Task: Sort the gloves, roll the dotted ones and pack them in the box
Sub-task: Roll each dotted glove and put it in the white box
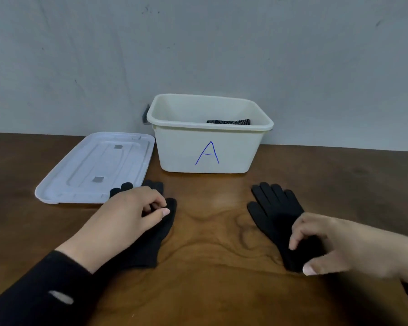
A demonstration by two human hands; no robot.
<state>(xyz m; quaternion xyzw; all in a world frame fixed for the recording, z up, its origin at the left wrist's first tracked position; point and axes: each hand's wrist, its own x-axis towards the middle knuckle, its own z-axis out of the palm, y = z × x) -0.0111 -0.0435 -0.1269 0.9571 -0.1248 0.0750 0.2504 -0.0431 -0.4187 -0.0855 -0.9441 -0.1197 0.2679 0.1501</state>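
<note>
— What lies at the far left?

— A white lid [94,168], flat on the wooden table [210,267], just beside the cream box [210,147] marked with a blue A.

— And the left hand [130,212]?

— It rests on a plain black glove [151,241] near the lid's near corner, fingers curled; thumb and fingertips seem to pinch the fabric.

— Anything in the box?

— A dotted dark glove roll [229,122] shows just over the rim, toward the right side.

— The right side?

— A second black glove [278,215] lies flat, fingers pointing far. The right hand [335,245] hovers over its cuff, blurred; I cannot tell whether it grips.
</note>
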